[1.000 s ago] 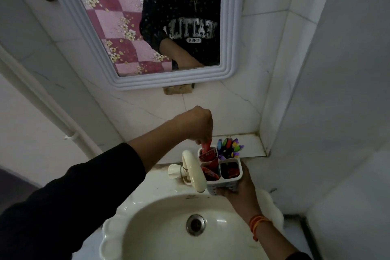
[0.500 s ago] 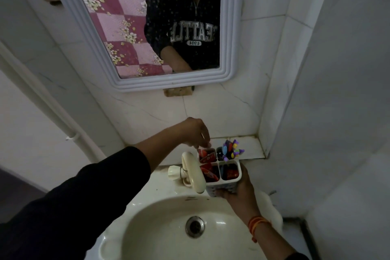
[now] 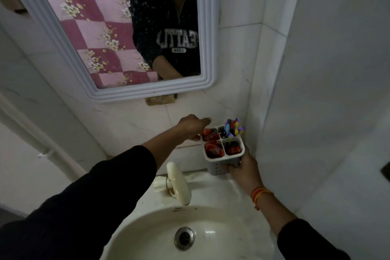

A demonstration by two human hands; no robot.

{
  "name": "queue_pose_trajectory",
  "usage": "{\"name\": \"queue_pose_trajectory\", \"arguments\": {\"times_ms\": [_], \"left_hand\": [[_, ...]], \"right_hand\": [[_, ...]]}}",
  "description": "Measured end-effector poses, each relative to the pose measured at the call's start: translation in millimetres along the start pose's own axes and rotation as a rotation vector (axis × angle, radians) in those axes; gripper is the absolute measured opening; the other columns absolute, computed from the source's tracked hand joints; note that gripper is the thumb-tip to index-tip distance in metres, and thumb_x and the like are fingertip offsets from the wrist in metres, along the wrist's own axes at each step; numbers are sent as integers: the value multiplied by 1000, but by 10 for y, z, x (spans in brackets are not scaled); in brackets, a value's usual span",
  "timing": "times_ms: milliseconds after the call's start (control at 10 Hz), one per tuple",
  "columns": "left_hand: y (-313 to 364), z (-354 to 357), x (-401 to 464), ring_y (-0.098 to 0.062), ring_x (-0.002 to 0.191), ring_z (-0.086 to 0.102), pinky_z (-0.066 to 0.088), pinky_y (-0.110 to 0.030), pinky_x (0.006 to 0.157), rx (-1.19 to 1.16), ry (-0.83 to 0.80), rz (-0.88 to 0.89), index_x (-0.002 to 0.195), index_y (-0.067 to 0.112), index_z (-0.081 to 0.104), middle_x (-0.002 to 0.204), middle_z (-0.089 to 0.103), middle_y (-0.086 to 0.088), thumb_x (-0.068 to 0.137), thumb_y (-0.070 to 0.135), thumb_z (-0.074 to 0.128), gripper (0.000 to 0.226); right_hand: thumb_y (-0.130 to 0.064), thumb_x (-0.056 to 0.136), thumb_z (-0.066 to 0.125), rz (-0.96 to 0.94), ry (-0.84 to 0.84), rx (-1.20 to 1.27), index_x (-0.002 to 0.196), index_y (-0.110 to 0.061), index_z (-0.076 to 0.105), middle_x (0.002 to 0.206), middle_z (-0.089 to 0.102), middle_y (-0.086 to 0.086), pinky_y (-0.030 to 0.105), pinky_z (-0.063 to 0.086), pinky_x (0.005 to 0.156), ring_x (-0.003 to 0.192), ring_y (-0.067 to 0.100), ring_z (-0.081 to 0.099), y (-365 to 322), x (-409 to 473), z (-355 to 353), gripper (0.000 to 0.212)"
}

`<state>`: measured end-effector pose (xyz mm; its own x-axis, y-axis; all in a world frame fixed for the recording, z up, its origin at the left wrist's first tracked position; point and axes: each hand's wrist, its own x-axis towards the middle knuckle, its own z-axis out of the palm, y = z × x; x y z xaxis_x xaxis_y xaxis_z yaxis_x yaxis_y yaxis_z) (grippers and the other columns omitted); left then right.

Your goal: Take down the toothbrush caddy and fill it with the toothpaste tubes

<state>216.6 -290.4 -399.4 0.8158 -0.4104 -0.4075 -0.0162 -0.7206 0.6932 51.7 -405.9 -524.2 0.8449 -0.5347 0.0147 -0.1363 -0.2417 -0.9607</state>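
Observation:
The toothbrush caddy (image 3: pixel 219 167) is a pale four-compartment holder with a perforated wall. It is held up above the sink's back right corner, close to the tiled corner. My right hand (image 3: pixel 244 170) grips it from below. Red toothpaste tubes (image 3: pixel 214 151) stand in three compartments. Colourful toothbrushes (image 3: pixel 232 129) fill the back right one. My left hand (image 3: pixel 191 125) hovers at the caddy's back left rim with its fingers loosely spread and its thumb by the left wall. No tube is in that hand.
A cream tap (image 3: pixel 179 183) stands below and to the left of the caddy, over the white basin (image 3: pixel 221 245). A framed mirror (image 3: pixel 147 93) hangs above. A tiled side wall (image 3: pixel 316 112) is close on the right, and a pipe (image 3: pixel 42 150) runs down the left.
My left hand pushed a red tube into the back left compartment and let it go. The caddy has risen and shifted right, away from the tap and towards the corner.

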Motion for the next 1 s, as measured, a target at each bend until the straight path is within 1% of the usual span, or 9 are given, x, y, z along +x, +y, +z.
{"name": "queue_pose_trajectory", "arguments": {"times_ms": [100, 300, 400, 500, 600, 700, 800, 900, 1000], "left_hand": [[30, 158, 122, -28, 97, 69, 59, -36, 92, -137, 36, -18, 111, 2, 62, 110, 66, -11, 92, 54, 57, 55], [-66, 305, 296, -27, 106, 69, 59, -35, 93, -451, 47, -47, 119, 1, 64, 121, 68, -16, 87, 44, 66, 54], [-93, 316, 212, -26, 96, 70, 57, -40, 99, -478, 72, -36, 86, 7, 67, 101, 71, -14, 91, 32, 65, 26], [-126, 275, 34, -28, 96, 71, 57, -41, 98, -324, 137, -2, 78, 10, 66, 95, 71, -11, 90, 38, 64, 30], [-161, 132, -255, -22, 91, 62, 49, -28, 79, -64, 177, 122, 87, 10, 66, 97, 66, -8, 95, 37, 57, 30], [-243, -118, -618, -25, 102, 65, 48, -30, 82, 138, 187, 272, 93, 9, 71, 101, 69, -5, 95, 34, 59, 28], [-334, -392, -1000, -27, 111, 64, 47, -29, 88, 279, 195, 362, 102, 9, 73, 110, 71, -7, 93, 32, 60, 27], [-446, -728, -1475, -26, 123, 58, 45, -27, 94, 343, 250, 434, 130, 12, 65, 132, 66, -9, 94, 33, 59, 42], [-542, -1032, -1939, -25, 122, 59, 46, -29, 97, 304, 409, 547, 134, 10, 62, 133, 66, -8, 94, 31, 61, 45]], "right_hand": [[15, 79, 78, 47, 30, -39, 144, -3, 51, 130, 65, 12, 24, 47, 94, 121, 21, 59, -34, 196, -109, 73], [17, 76, 80, 121, 109, -59, 146, -1, 50, 139, 63, 17, 24, 43, 98, 130, 31, 59, 40, 374, -112, 78], [13, 76, 83, 146, 105, -80, 147, -3, 49, 140, 63, 17, 26, 43, 100, 130, 32, 59, 56, 358, -97, 80], [1, 79, 85, 180, 129, -150, 147, -3, 49, 138, 64, 18, 33, 48, 102, 127, 34, 61, -6, 252, -90, 77], [-8, 84, 80, 212, 198, -222, 143, -9, 54, 131, 69, 17, 36, 53, 101, 119, 35, 67, -101, -24, -44, 65], [-11, 84, 79, 181, 220, -226, 128, -11, 68, 123, 73, 15, 38, 59, 97, 108, 32, 71, -296, -381, 26, 45], [-9, 87, 77, 70, 202, -284, 119, -3, 72, 121, 73, 15, 30, 54, 94, 109, 30, 70, -714, -685, 97, 34], [-19, 87, 78, -78, 165, -321, 125, -7, 71, 125, 71, 10, 30, 50, 99, 116, 26, 66, -1283, -955, 257, 40], [-30, 86, 80, -204, 174, -358, 128, -10, 67, 128, 66, 8, 27, 48, 101, 119, 24, 63, -1877, -1169, 421, 48]]}}
